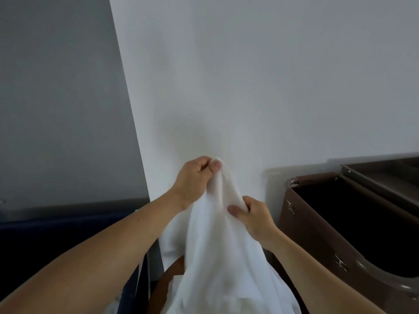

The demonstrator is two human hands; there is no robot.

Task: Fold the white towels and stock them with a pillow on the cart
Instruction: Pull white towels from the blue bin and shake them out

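A towel hangs down from two raised hands. The left hand pinches its top edge, thumb and fingers closed over the fabric. The right hand grips a fold lower down and to the right of those fingers. Below both sets of fingers the towel falls toward a rounded basket rim. Right of the right hand's fingers stands a cart with an open bag compartment. A wall lies beyond the fingers.
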